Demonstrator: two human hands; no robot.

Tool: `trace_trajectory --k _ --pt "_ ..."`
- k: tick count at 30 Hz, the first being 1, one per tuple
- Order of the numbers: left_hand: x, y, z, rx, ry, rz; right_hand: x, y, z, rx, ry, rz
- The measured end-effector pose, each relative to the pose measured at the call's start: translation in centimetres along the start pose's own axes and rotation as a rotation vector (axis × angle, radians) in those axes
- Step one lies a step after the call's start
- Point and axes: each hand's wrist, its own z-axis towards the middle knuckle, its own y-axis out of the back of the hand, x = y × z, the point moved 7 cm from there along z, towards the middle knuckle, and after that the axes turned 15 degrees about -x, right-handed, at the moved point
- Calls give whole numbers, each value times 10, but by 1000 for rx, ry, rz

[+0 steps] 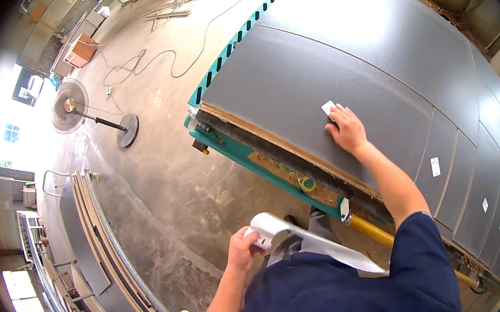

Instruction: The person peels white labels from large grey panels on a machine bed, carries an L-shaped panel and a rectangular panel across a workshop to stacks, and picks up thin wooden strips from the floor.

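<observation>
Left hand (241,250) grips a white roll (268,223); right hand (346,130), open, partly covers a label (328,107).

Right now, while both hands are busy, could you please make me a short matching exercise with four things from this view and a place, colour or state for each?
Things:
1. Right hand
2. Left hand
3. Pedestal fan
4. Round bar

Descriptions:
A. On the concrete floor
B. Yellow
C. Holding a white roll
D. Touching a white label on a dark grey panel

Right pairs: 1-D, 2-C, 3-A, 4-B.
</observation>
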Motion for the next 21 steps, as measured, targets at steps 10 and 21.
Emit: trace_trajectory --k 10,21 --pt "7 -94 9 220 13 440 12 21 -15 173 16 8" --pt "32 -153 0 481 112 359 29 128 -86 123 -500 428"
